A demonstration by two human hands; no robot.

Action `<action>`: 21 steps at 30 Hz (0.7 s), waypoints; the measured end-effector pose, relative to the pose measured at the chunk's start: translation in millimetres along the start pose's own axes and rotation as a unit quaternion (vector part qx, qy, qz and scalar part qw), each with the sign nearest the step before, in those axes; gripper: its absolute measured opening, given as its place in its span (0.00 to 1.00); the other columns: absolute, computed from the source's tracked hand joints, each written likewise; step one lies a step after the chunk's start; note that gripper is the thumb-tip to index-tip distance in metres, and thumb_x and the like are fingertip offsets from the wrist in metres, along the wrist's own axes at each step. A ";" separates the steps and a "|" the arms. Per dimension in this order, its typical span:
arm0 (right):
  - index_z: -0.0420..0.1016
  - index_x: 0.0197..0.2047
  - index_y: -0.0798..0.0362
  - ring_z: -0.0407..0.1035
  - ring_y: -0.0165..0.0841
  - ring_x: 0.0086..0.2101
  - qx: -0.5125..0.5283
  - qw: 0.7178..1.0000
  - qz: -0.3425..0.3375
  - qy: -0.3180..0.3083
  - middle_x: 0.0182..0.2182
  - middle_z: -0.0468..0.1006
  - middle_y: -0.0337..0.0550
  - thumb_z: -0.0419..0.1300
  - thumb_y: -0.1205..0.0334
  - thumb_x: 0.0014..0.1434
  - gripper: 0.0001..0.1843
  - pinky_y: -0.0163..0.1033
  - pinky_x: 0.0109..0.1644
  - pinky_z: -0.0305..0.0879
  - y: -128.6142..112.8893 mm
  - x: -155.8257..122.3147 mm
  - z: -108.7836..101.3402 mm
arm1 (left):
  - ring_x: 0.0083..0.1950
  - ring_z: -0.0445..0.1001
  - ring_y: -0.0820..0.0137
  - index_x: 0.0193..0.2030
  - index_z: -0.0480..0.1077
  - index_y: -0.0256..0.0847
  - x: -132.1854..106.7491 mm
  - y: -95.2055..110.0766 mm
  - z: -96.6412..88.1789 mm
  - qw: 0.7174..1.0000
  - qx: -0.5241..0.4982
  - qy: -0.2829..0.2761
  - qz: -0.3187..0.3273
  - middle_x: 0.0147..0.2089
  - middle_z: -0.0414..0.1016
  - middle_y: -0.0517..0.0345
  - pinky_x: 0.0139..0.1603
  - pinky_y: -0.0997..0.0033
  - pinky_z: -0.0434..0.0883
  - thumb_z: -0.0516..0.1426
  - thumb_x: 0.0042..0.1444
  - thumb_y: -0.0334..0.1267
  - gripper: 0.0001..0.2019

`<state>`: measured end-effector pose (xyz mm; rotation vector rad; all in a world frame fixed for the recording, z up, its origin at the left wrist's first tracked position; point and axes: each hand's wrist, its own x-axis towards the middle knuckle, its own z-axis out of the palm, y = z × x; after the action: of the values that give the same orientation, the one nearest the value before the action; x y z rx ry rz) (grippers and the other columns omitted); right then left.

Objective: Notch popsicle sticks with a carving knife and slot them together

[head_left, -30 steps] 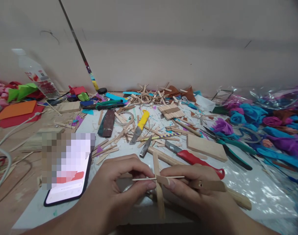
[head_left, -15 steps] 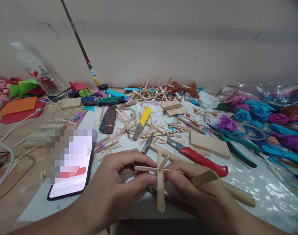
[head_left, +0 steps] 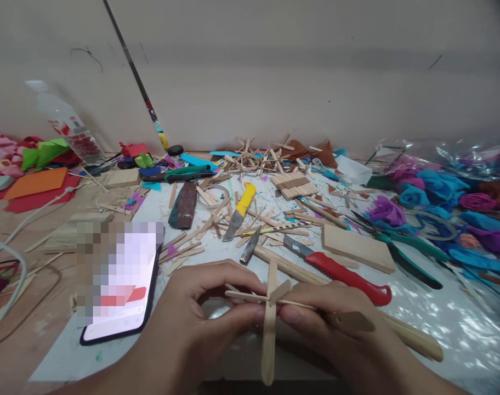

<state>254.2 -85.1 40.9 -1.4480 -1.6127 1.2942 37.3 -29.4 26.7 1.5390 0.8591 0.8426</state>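
Between my hands is a small assembly of wooden craft sticks [head_left: 268, 340], crossed at the middle, with one stick pointing down toward me. My left hand [head_left: 209, 307] pinches its left side, thumb and forefinger near the crossing. Closed on the right side is my right hand [head_left: 328, 318], its thumb close to the crossing too. A brownish flat piece with a small hole [head_left: 354, 321] sticks out over the right hand; how it joins the sticks is hidden. Behind the hands lie a red-handled knife [head_left: 344, 277] and a small blade [head_left: 250, 246].
A lit phone [head_left: 122, 285] lies left of my left hand. Farther back are a yellow utility knife [head_left: 240, 211], a wooden block [head_left: 357, 247], green-handled pliers [head_left: 414, 258], a bundle of craft sticks [head_left: 295, 186] and loose sticks. A plastic bottle [head_left: 71, 123] leans against the wall.
The stick assembly has tilted slightly, its near stick reaching lower in view. Both hands keep their hold. The whole view has shifted a little.
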 end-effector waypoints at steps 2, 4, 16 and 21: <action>0.84 0.29 0.49 0.70 0.38 0.31 0.005 1.000 -0.010 0.010 0.27 0.77 0.43 0.59 0.37 0.72 0.29 0.39 0.33 0.65 -0.3 0.8 -0.8 | 0.44 0.86 0.68 0.41 0.87 0.56 -0.9 0.1 -1.5 1.000 0.003 -0.012 -0.003 0.41 0.88 0.67 0.46 0.77 0.78 0.69 0.61 0.37 0.06; 0.82 0.28 0.49 0.67 0.36 0.29 0.007 1.000 -0.013 0.013 0.25 0.74 0.42 0.60 0.36 0.71 0.30 0.38 0.32 0.64 0.9 0.6 -1.2 | 0.45 0.86 0.70 0.42 0.87 0.58 -0.5 0.5 -2.6 1.000 0.005 -0.015 -0.005 0.42 0.88 0.69 0.48 0.79 0.77 0.69 0.62 0.38 0.07; 0.87 0.35 0.49 0.66 0.34 0.29 0.062 0.998 0.014 0.011 0.28 0.76 0.41 0.59 0.34 0.72 0.29 0.36 0.30 0.61 5.8 -6.6 1.2 | 0.34 0.80 0.71 0.40 0.83 0.47 -2.8 1.3 2.3 0.992 -0.061 -0.028 -0.107 0.33 0.85 0.64 0.32 0.80 0.71 0.65 0.67 0.47 0.08; 0.82 0.31 0.49 0.64 0.33 0.29 0.029 1.000 0.000 0.012 0.27 0.74 0.40 0.56 0.35 0.74 0.30 0.37 0.32 0.62 6.2 -7.4 -1.1 | 0.37 0.82 0.68 0.38 0.83 0.47 -4.6 3.1 0.4 0.997 0.012 -0.010 -0.070 0.36 0.86 0.64 0.37 0.76 0.75 0.67 0.65 0.44 0.06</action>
<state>259.2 -92.4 36.8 -1.4226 -1.5468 1.3087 35.7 -34.0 29.5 1.4867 0.9547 0.7163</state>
